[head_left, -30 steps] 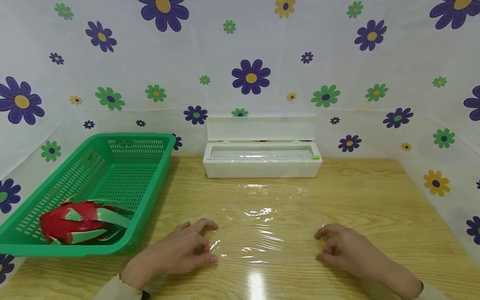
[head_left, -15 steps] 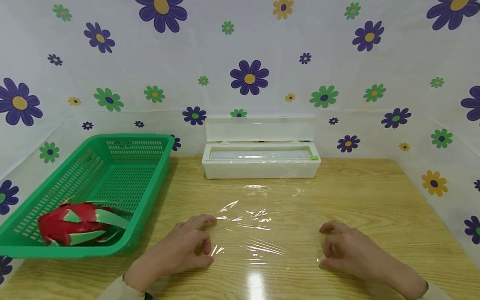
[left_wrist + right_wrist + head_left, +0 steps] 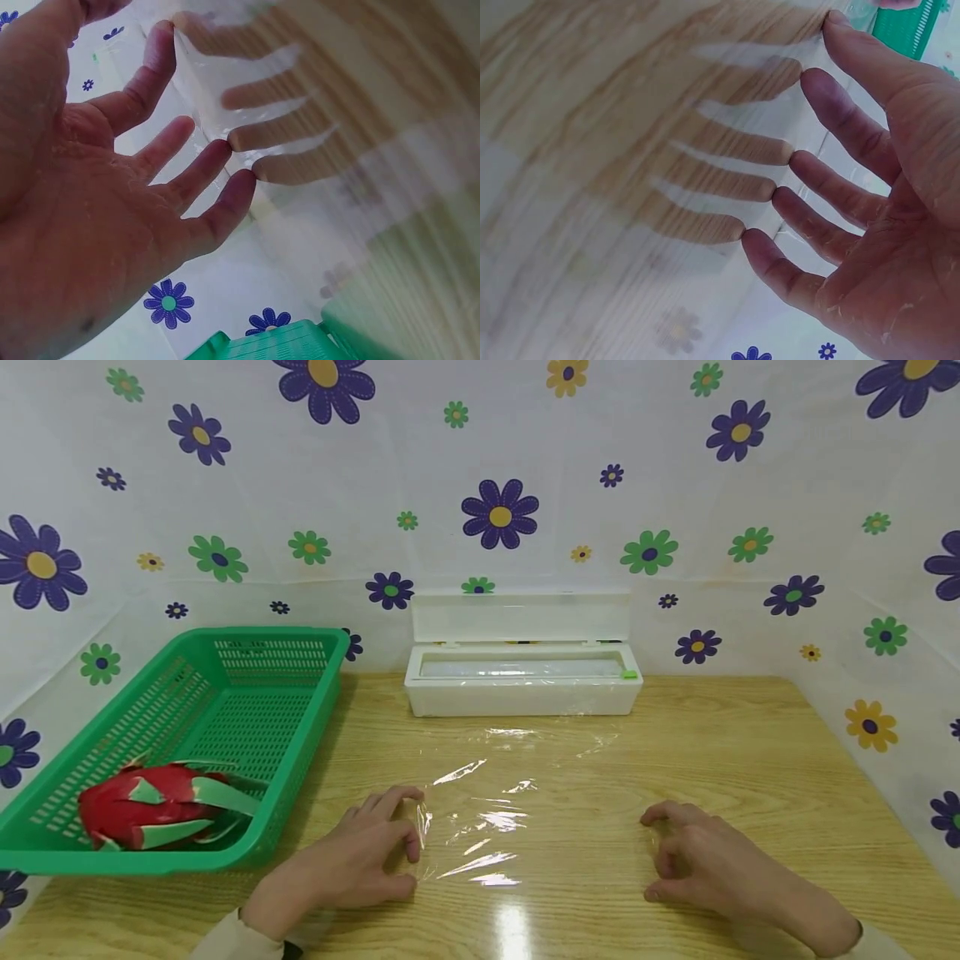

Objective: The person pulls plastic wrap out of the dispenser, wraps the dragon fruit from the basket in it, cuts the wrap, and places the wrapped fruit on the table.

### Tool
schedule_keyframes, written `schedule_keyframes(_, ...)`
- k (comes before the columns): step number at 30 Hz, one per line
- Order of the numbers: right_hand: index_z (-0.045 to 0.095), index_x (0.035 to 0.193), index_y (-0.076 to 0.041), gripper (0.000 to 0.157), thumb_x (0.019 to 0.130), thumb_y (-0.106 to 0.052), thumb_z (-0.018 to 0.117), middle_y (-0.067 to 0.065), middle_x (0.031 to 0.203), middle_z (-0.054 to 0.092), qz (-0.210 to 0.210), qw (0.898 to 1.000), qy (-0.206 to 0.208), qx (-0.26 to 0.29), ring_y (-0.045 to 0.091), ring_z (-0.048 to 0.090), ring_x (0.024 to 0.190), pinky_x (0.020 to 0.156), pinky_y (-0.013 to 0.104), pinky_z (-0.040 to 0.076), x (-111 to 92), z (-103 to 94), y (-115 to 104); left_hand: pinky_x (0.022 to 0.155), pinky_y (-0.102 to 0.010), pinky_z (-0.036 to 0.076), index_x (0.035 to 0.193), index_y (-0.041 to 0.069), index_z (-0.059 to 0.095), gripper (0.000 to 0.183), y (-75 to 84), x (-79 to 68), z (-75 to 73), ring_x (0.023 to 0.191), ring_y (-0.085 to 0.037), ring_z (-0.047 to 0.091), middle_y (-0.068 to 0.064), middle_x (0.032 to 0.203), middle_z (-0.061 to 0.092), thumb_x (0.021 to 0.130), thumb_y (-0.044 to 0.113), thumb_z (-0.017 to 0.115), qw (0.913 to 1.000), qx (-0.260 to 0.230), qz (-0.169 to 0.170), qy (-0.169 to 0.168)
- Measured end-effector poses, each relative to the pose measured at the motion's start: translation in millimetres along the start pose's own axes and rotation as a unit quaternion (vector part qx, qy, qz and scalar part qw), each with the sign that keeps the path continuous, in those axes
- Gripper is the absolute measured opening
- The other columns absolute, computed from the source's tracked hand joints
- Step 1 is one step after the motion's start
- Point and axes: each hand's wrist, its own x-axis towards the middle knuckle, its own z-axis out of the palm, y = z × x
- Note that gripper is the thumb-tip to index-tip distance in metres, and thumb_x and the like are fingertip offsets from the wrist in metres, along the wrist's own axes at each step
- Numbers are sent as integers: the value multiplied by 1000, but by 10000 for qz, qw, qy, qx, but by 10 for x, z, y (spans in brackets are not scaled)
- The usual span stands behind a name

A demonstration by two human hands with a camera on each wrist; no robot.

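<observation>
A sheet of clear cling film lies over the wooden table, creased and shiny, running forward to the white cling film box with its lid up. My left hand is at the sheet's left side, fingers spread and gently bent, fingertips down at the surface. On the right side my right hand rests likewise. In the left wrist view some fingertips meet their reflections on the tabletop. The right wrist view shows the right fingertips touching the surface too, spread apart. No object sits within either palm.
A green plastic basket stands at the left, with a red dragon fruit in its near end. A green slider is at the box's right end. Flower-printed white sheeting encloses the table at the back and sides.
My left hand has shifted slightly left and my right hand slightly right. The bright creases in the film near the left hand have changed shape. The basket, fruit and box have stayed put.
</observation>
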Motion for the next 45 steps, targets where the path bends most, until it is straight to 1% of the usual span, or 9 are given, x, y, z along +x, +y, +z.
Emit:
schedule_keyframes(5,52,60,-39,38,77,-52,84,4,129,65,-76,9999,-4,72,32,64,115,89,58,53,-11,5,11,100,-60,46,88,32,58,26,-2,-14,-25,136,-34,48,-10,157,37,76,32,80,9999,60,-64,-73)
schedule_keyframes(10,54,63,-38,37,78,-59,80,6,134,63,-60,9986,-333,397,35,63,118,90,56,53,-18,-48,53,100,-59,45,90,33,57,26,-13,-7,-48,135,-33,49,-11,157,37,79,39,80,9997,-41,-173,-192)
schedule_keyframes(13,56,67,-36,33,86,-56,75,7,136,62,-77,9956,-472,804,36,62,120,91,53,53,-23,-85,92,100,-59,45,91,33,58,25,-17,-1,-56,135,-34,49,-11,158,37,81,41,79,9994,-88,-202,-251)
schedule_keyframes(17,58,76,-35,25,97,-44,68,2,129,67,-119,9959,-263,853,30,65,115,91,47,56,-2,-66,111,100,-61,45,91,33,59,24,-20,-8,-64,135,-35,50,-12,158,38,83,43,79,9994,-102,-212,-260)
schedule_keyframes(23,55,88,-32,27,87,-31,81,-4,120,69,-363,9990,138,205,22,66,109,88,41,58,19,2,92,101,-65,44,93,33,60,22,-29,-14,-84,136,-38,51,-15,159,37,89,48,75,9989,-226,-230,-348)
schedule_keyframes(26,55,90,-31,29,84,-30,84,-3,121,68,-360,9992,102,136,23,65,109,88,42,57,17,-10,87,102,-66,43,95,34,61,17,-29,-23,-103,137,-39,51,-16,160,35,94,48,70,9982,-338,-259,-412)
schedule_keyframes(33,57,90,-33,27,85,-33,83,-2,125,66,-286,9988,-208,347,26,65,111,86,39,55,7,-47,111,102,-71,42,101,36,60,19,-49,-84,-134,136,-39,53,-17,161,33,100,54,59,9973,-548,-310,-376)
schedule_keyframes(40,58,93,-33,30,82,-37,85,2,131,62,-242,9980,-385,446,28,64,111,87,40,56,-14,-58,131,102,-63,48,110,29,60,35,-16,-148,-214,134,-40,55,-16,160,35,95,61,60,9952,-824,-412,-333)
schedule_keyframes(45,59,95,-32,31,81,-42,85,4,133,59,-204,9974,-418,557,27,64,109,86,39,55,-22,-58,129,96,-57,51,109,30,58,39,29,-170,-281,125,-36,60,-12,156,41,93,66,60,9968,-653,-346,-304)
